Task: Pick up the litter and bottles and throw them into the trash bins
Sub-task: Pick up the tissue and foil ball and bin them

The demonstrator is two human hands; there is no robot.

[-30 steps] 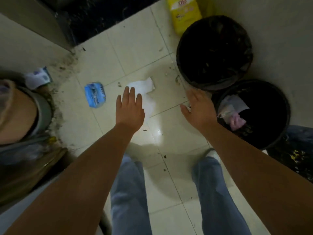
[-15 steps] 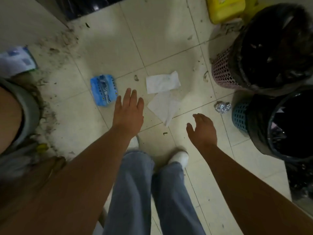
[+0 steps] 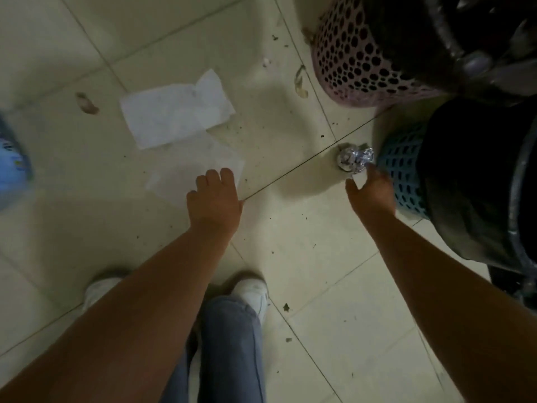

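Since 0.5 s ago the right hand [image 3: 370, 189] has reached the foil ball [image 3: 355, 160], fingers spread, touching but not gripping it beside the blue bin [image 3: 402, 167]. Left hand [image 3: 215, 200] hovers loosely curled and empty over two tissues [image 3: 177, 112]. Count: two bins, blue and pink bin [image 3: 351, 62]; one foil ball.

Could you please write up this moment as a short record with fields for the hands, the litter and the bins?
left hand: open, palm down, over the near edge of the lower tissue
right hand: open, fingertips at the foil ball, not yet closed on it
foil ball: on the floor beside the blue bin
tissues: two white sheets, overlapping, flat on the tiles
blue packet: at the left edge, blurred
pink bin: black liner, farther away
blue bin: black liner, nearer
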